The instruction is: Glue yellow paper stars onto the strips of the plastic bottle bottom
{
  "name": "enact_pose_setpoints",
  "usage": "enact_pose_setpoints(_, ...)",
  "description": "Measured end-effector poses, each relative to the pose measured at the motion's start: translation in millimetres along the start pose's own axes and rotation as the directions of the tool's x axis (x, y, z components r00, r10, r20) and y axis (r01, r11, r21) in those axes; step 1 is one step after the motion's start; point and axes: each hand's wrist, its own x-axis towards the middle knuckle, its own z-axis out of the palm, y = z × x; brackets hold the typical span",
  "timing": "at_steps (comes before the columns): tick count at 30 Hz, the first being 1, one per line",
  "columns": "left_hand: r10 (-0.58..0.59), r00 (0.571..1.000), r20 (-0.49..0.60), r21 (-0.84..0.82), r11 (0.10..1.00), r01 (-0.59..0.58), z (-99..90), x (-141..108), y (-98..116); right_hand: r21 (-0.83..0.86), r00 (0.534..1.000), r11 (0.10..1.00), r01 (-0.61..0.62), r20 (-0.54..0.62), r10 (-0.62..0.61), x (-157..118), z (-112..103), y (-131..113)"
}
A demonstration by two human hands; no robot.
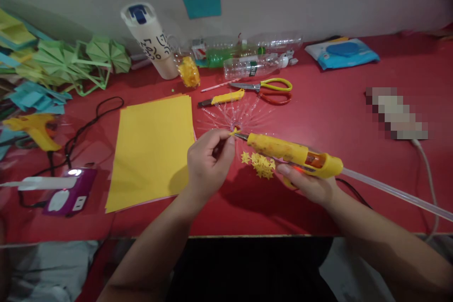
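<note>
In head view, pinching a small, sharp-pointed yellow star (234,131), partly hidden, in the left grip (211,160) over the red surface (329,104); grasping a scuffed yellow glue gun (278,146) in the right grip (308,182), with its metal nozzle (241,136) at the star, near loose yellow stars (262,165).

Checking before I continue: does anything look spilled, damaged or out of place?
Nothing looks clearly spilled or damaged. Slightly odd: a transparent plastic bottle with a dark label lies on its side at the back, though bottles usually stand. The pixelated object at right can't be judged.
</note>
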Motion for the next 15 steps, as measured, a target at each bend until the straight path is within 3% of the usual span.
enact_pose_setpoints(10,0.022,1.0,-0.007,0.011,1.0,-0.022,0.2,-0.3,-0.2,0.011,0.999,0.999,0.044,-0.001,-0.044,0.3,1.4,1.1)
enact_pose_setpoints(15,0.118,0.993,-0.003,0.103,0.988,-0.117,-0.2,-0.2,-1.6,-0.084,0.994,0.993,0.082,-0.065,-0.087,1.0,1.7,0.9)
